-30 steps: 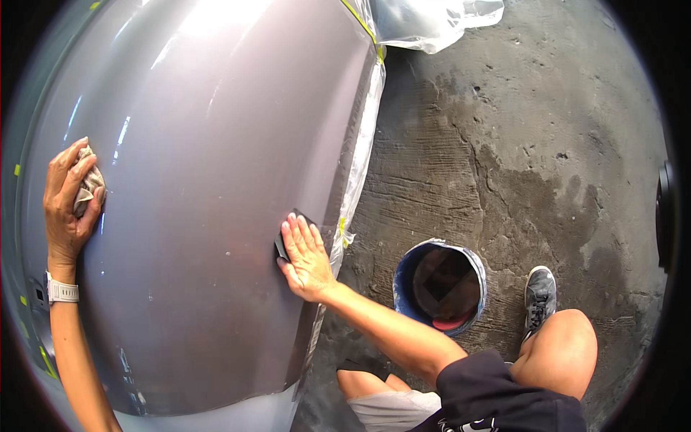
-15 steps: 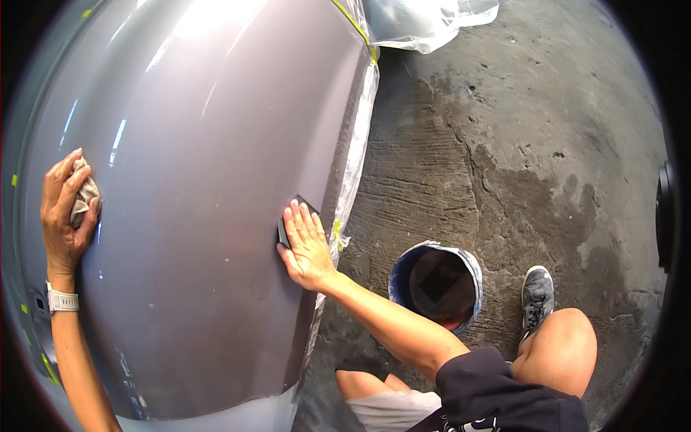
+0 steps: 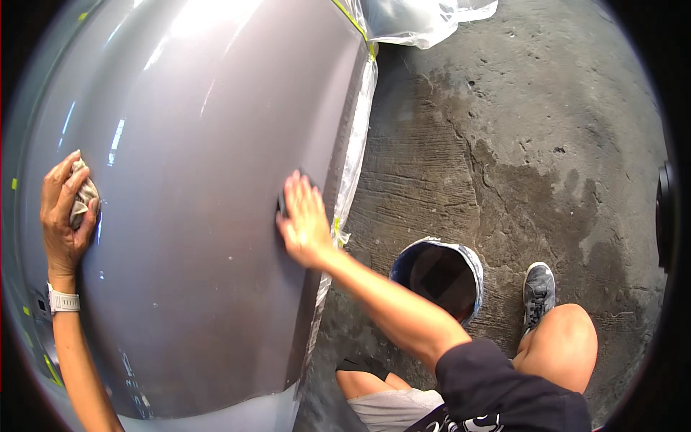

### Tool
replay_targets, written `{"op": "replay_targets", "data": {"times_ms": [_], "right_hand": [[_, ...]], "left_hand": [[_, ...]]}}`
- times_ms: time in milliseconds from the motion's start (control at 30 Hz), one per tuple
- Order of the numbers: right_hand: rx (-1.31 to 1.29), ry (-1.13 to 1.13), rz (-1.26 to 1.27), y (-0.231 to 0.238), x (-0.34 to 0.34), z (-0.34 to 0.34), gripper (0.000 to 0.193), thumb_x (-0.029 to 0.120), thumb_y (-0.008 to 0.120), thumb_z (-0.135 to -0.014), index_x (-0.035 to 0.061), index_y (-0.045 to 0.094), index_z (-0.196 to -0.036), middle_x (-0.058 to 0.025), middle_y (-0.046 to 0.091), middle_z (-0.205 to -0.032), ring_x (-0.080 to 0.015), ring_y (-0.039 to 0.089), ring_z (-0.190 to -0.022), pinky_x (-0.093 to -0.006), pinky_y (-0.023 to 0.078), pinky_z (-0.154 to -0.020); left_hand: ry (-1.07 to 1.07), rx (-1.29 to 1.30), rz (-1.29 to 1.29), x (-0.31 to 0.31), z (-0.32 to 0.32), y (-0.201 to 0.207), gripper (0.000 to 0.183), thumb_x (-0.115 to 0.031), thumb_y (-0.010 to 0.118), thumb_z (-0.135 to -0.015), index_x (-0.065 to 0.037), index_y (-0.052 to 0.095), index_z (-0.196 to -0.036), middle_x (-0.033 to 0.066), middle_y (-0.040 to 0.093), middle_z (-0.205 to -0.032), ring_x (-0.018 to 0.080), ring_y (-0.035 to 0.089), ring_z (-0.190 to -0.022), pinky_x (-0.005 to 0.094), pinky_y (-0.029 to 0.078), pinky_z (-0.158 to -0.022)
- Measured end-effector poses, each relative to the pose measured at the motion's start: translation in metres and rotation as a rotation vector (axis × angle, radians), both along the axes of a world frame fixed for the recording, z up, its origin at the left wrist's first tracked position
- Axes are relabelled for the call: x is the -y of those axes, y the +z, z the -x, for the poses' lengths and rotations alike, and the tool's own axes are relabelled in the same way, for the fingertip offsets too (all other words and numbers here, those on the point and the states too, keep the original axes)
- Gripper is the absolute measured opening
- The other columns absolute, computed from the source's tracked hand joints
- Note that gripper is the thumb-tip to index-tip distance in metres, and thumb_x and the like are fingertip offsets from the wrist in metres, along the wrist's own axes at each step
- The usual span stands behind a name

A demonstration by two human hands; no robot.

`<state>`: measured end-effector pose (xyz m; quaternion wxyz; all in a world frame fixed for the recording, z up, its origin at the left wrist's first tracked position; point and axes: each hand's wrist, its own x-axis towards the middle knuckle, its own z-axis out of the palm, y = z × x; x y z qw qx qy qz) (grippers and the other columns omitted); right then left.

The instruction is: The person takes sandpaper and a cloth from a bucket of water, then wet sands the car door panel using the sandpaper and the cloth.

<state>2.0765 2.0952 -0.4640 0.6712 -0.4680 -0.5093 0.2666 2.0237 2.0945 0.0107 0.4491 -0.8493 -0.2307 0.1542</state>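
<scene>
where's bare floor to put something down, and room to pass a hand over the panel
Floor: the stretch beyond the bucket and shoe, right of the plastic sheet; parts look damp. Panel: broad middle between the left hand with its cloth and the right hand on its dark pad. Crowded: near floor, where bucket, shoe and knee sit close.

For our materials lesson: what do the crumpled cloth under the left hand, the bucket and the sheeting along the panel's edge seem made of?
Crumpled cloth: soft, matte fabric, judging by its folds; fibre unclear.
Bucket: probably plastic, from its blue inner wall; the rim has whitish smears.
Sheeting: likely thin plastic film, whitish and translucent, with shiny creases.
</scene>
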Motion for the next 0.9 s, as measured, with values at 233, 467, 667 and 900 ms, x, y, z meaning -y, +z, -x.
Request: {"op": "replay_targets", "data": {"times_ms": [233, 467, 667, 900], "right_hand": [[-0.062, -0.101, 0.036, -0.008, -0.077, -0.027, 0.073, 0.027, 0.05, -0.101, -0.0016, 0.021, -0.16, -0.0232, 0.018, -0.168, -0.0385, 0.019, -0.156, -0.0512, 0.013, -0.126], [-0.006, 0.014, 0.046, 0.013, -0.013, -0.015, 0.075, 0.025, 0.049, -0.098, -0.0029, 0.018, -0.161, -0.0269, 0.016, -0.167, -0.0436, 0.016, -0.155, -0.0544, 0.012, -0.126], [-0.034, -0.061, -0.081, -0.004, -0.022, -0.005, 0.08, 0.018, 0.055, -0.092, 0.0022, 0.019, -0.162, -0.0224, 0.02, -0.168, -0.0388, 0.019, -0.156, -0.0526, 0.013, -0.126], [-0.075, -0.1, 0.053, 0.009, -0.068, -0.024, 0.075, 0.026, 0.05, -0.099, -0.0026, 0.018, -0.161, -0.0231, 0.017, -0.168, -0.0375, 0.016, -0.157, -0.0502, 0.01, -0.127]], "left_hand": [[-0.022, 0.004, 0.001, -0.001, 0.001, -0.001, 0.039, -0.014, 0.069, -0.086, -0.007, 0.069, -0.124, 0.0124, 0.06, -0.141, 0.0332, 0.056, -0.13, 0.0454, 0.046, -0.111], [-0.004, 0.005, -0.011, -0.001, 0.002, 0.0, 0.039, -0.014, 0.069, -0.087, -0.007, 0.068, -0.126, 0.0132, 0.06, -0.142, 0.0339, 0.055, -0.131, 0.0455, 0.044, -0.112], [-0.029, -0.02, -0.01, -0.001, -0.001, -0.001, 0.039, -0.013, 0.07, -0.086, -0.007, 0.069, -0.124, 0.0123, 0.06, -0.142, 0.0333, 0.056, -0.13, 0.0448, 0.045, -0.112], [0.02, -0.016, -0.034, 0.0, 0.006, 0.003, 0.04, -0.013, 0.067, -0.088, -0.007, 0.067, -0.128, 0.0131, 0.059, -0.144, 0.0335, 0.054, -0.133, 0.0453, 0.044, -0.114]]}}
